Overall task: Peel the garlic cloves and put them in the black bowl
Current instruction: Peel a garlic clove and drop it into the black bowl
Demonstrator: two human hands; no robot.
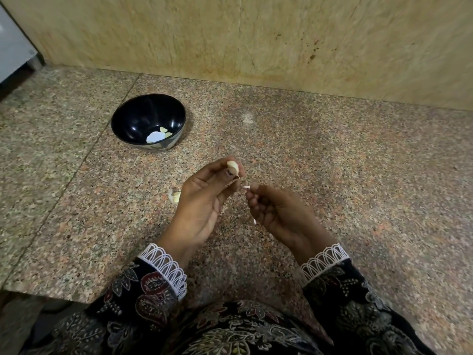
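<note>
Head view, left hand [202, 201]: I see thumb and fingertips pinching a garlic clove [233, 167], long axis roughly upright.
Right hand [279, 213]: fingers curled, pinching a skin strip [246, 187] just right of the clove.
Black bowl [148, 122]: ahead-left of the fingers, peeled cloves inside; left hand nearer.
Loose garlic piece [175, 194]: on the counter [332, 162], just beside the left hand.
Writing: none legible.

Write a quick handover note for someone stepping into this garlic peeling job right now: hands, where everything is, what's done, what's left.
Left hand pinches a garlic clove at its fingertips.
Right hand pinches a strip of skin just off that clove.
Black bowl sits on the counter, beyond the hands to the left, with a few peeled cloves inside.
Another clove lies on the counter beside the left hand.
Left: finish peeling the held clove, drop it in, then do the loose one.
</note>
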